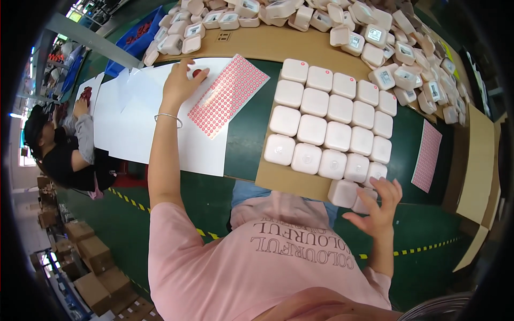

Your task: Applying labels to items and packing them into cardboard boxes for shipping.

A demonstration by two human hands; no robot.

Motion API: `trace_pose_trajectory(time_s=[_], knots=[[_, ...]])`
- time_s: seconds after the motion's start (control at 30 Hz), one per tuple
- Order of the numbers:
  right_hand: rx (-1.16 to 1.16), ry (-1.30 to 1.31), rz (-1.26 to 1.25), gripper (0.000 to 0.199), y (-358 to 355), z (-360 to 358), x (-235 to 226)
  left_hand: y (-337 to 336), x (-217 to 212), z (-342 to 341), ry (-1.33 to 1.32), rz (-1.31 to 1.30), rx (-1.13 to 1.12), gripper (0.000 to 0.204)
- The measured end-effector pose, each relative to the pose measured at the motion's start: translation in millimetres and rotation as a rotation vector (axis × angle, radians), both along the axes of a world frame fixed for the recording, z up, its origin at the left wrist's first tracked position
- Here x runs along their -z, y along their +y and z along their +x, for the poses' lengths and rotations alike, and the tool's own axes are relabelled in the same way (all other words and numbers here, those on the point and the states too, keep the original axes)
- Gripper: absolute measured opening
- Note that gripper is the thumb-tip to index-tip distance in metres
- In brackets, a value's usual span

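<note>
My left hand (179, 83), with a thin bangle on the wrist, reaches forward to the far left corner of a sheet of small red round stickers (227, 96). Its fingertips pinch a small red round thing (197, 72) there. My right hand (379, 206) hovers with fingers spread at the near right corner of a cardboard sheet (284, 179). It touches the nearest white square boxes (344, 192). Several rows of the same closed white boxes (329, 120) fill that cardboard.
A heap of white boxes with labels (375, 37) lies at the back. A second sticker sheet (428, 155) is to the right, white paper sheets (134, 123) to the left. A co-worker (59, 152) sits far left by a blue bin (136, 35). Cartons (91, 257) stand on the floor.
</note>
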State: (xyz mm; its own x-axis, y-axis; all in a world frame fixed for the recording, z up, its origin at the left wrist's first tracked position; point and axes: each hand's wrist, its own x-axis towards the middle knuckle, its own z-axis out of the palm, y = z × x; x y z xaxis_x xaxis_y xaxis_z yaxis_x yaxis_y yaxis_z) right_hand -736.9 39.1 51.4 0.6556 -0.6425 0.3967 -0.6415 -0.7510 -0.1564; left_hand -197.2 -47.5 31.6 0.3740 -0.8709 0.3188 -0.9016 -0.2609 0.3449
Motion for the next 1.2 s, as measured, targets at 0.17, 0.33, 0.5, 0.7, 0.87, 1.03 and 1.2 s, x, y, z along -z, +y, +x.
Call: trace_pose_trajectory(time_s=[0.17,0.33,0.5,0.7,0.87,1.03,1.2], knots=[[-0.139,-0.057,-0.183,0.042,-53,6,-32,-21,-4,-10,0.317,0.243,0.095,0.033],[-0.315,-0.14,-0.203,0.043,-107,50,-65,-35,-47,-96,0.965,0.081,0.553,0.038],[-0.399,-0.216,-0.158,0.049,-147,83,-74,-48,-87,-178,1.305,0.261,0.845,0.057],[-0.312,-0.344,0.149,0.062,-157,69,-75,-64,-90,-245,1.344,0.342,1.056,0.07],[-0.23,-0.348,0.199,0.052,-183,41,-79,-96,-101,-280,1.768,0.434,1.026,0.076],[-0.127,-0.337,-0.059,0.045,-191,16,-97,-131,-95,-307,2.003,0.571,1.147,0.074],[-0.138,-0.331,-0.201,0.044,-204,1,-104,-152,-114,-328,1.911,0.624,1.092,0.07]])
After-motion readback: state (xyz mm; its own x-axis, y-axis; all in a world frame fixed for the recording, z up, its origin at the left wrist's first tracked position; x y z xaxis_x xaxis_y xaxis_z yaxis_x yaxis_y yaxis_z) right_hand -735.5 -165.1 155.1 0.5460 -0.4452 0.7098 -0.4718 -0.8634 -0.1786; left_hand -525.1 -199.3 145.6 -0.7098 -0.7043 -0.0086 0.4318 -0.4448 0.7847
